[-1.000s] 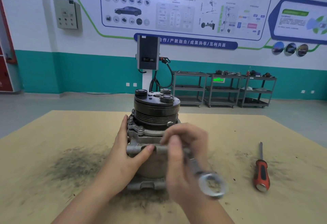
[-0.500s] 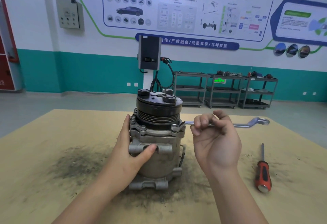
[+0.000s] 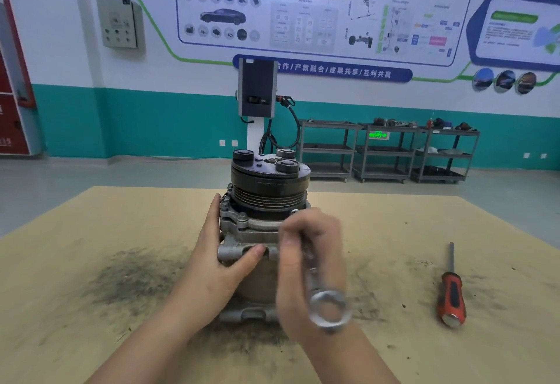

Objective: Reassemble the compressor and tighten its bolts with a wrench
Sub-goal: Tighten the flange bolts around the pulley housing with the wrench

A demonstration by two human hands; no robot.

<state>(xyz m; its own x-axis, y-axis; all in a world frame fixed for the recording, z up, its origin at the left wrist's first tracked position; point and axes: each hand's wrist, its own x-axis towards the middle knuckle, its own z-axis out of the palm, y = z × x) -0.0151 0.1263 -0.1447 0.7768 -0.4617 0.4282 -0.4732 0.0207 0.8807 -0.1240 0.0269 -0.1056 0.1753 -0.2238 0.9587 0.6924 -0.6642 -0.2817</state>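
1. A training workshop with teal-banded walls, instructional posters and metal shelving carts [image 3: 386,150] at the back; in front, a tan table [image 3: 91,232] smudged with dark grime.
2. The compressor [image 3: 266,220] stands upright at the table's centre, black pulley on top, with its housing sections apparently already stacked together.
3. The left hand [image 3: 224,265] braces the housing, fingers round its far left side and thumb pressed on a front lug.
4. The right hand [image 3: 312,265] is clenched around the wrench [image 3: 321,286], whose free ring end points toward the camera while the far end reaches up toward the flange under the pulley.
5. Judging by this, reassembly looks largely done and bolt tightening is under way; how many bolts are snug cannot be told.
6. Motion blur and the right hand hide the working end of the wrench, so its seat on a bolt is unconfirmed.
7. A red-handled screwdriver [image 3: 451,295] lies well apart on the right.
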